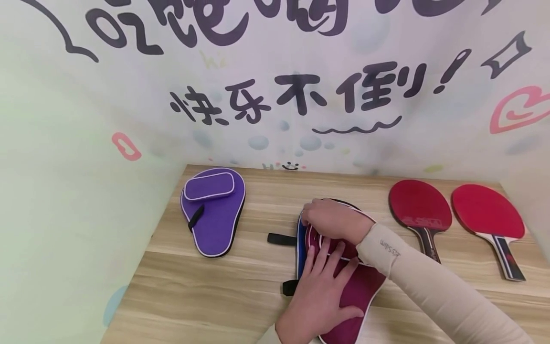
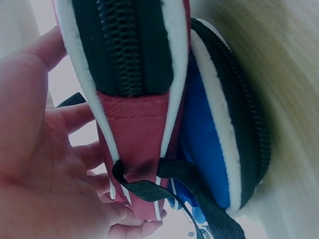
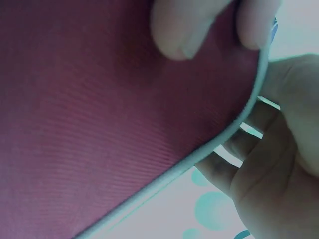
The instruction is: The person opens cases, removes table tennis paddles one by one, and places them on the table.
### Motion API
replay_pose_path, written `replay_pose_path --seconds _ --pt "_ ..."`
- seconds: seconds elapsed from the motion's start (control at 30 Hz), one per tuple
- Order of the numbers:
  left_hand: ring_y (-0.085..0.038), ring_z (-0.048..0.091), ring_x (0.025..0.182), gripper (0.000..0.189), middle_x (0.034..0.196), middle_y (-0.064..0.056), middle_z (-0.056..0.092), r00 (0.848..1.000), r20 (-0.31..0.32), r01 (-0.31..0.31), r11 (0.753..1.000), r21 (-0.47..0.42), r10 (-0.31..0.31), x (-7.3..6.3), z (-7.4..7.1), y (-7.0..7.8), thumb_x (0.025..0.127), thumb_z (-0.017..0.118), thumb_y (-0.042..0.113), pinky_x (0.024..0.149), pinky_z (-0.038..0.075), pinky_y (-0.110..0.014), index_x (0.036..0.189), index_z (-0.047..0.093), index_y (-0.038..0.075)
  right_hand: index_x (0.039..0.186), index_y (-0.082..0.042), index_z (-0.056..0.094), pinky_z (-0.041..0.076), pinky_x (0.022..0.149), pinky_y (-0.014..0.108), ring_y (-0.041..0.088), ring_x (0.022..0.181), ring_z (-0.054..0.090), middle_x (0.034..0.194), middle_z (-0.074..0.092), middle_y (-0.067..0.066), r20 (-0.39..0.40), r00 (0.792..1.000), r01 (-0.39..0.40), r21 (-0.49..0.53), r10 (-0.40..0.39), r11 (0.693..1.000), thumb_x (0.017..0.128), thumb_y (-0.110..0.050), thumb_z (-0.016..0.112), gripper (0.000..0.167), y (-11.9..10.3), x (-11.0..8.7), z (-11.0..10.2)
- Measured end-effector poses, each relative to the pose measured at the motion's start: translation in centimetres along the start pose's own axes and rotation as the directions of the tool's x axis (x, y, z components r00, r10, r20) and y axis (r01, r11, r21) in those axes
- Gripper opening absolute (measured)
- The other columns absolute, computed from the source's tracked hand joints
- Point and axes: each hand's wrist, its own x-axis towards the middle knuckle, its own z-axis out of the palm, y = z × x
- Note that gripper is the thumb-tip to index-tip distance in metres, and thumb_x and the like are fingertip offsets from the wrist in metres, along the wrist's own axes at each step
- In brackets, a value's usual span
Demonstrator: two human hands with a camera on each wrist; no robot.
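Note:
A maroon table tennis paddle case point(image 1: 363, 286) with white piping lies on top of a blue paddle case point(image 1: 302, 239). My left hand point(image 1: 320, 296) rests on the maroon case with its fingers spread. Across the upper part reaches my right hand point(image 1: 337, 217), its fingers bent over the upper left edge and gripping there. Whether they also hold a zip pull is hidden. In the left wrist view a black zip point(image 2: 124, 50) runs along the maroon case's side, and the blue case point(image 2: 199, 139) is beside it. Fingertips point(image 3: 174, 30) touch the maroon cloth in the right wrist view.
A purple paddle case point(image 1: 215, 215) with a small pocket lies at the back left. Two red paddles, one dark-handled point(image 1: 421, 205) and one light-edged point(image 1: 490, 210), lie on the right. Black straps point(image 1: 281, 239) stick out leftward from the stack. A printed cloth point(image 1: 258, 157) hangs behind the wooden table point(image 1: 193, 296).

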Motion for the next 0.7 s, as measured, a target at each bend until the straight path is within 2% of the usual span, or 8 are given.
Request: replay_pose_path --seconds 0.13,0.27,0.4,0.57,0.7 --pt "-0.033 0.014 0.161 0.094 0.168 -0.002 0.030 1.000 0.009 -0.003 1.000 -0.011 0.003 0.02 0.04 0.05 0.077 0.062 0.083 0.124 0.029 -0.056 0.155 0.041 0.034 0.101 -0.013 0.074 0.055 0.091 0.042 0.021 0.095 0.063 0.101 0.072 0.001 -0.010 1.000 -0.001 0.035 0.002 0.999 0.095 0.003 0.056 0.025 0.25 0.00 0.14" --pt "-0.033 0.017 0.160 0.095 0.167 -0.002 0.031 1.000 0.006 -0.005 1.000 -0.009 0.005 -0.05 0.12 0.04 0.077 0.062 0.083 0.123 0.030 -0.056 0.155 0.041 0.034 0.102 -0.015 0.078 0.056 0.093 0.041 0.021 0.099 0.066 0.104 0.073 -0.001 -0.015 0.999 0.033 0.105 -0.031 0.994 0.098 -0.001 0.056 0.026 0.56 -0.07 -0.01" --pt "-0.032 0.016 0.160 0.095 0.167 -0.002 0.032 1.000 0.005 0.000 1.000 0.003 0.000 -0.07 0.23 -0.03 0.077 0.062 0.084 0.124 0.030 -0.056 0.155 0.040 0.035 0.104 -0.012 0.078 0.057 0.092 0.039 0.020 0.100 0.068 0.105 0.074 0.001 -0.036 0.998 0.055 0.134 -0.050 0.989 0.100 -0.002 0.056 0.025 0.62 -0.01 -0.16" --pt "-0.033 0.014 0.161 0.095 0.168 -0.002 0.029 1.000 0.026 0.003 1.000 -0.005 -0.003 0.00 0.25 -0.11 0.078 0.060 0.083 0.125 0.028 -0.056 0.157 0.038 0.035 0.110 -0.010 0.073 0.058 0.089 0.039 0.019 0.096 0.070 0.104 0.074 0.005 -0.109 0.994 -0.001 0.151 0.018 0.989 0.097 0.004 0.055 0.026 0.67 0.14 0.17" --pt "-0.032 0.015 0.161 0.094 0.168 -0.002 0.029 0.999 0.033 0.002 1.000 -0.012 -0.001 0.10 0.15 -0.06 0.079 0.060 0.083 0.125 0.027 -0.056 0.157 0.038 0.035 0.107 -0.011 0.069 0.058 0.082 0.037 0.017 0.089 0.067 0.100 0.073 0.006 -0.134 0.987 -0.072 0.147 0.092 0.986 0.095 0.005 0.058 0.024 0.71 0.21 0.38"
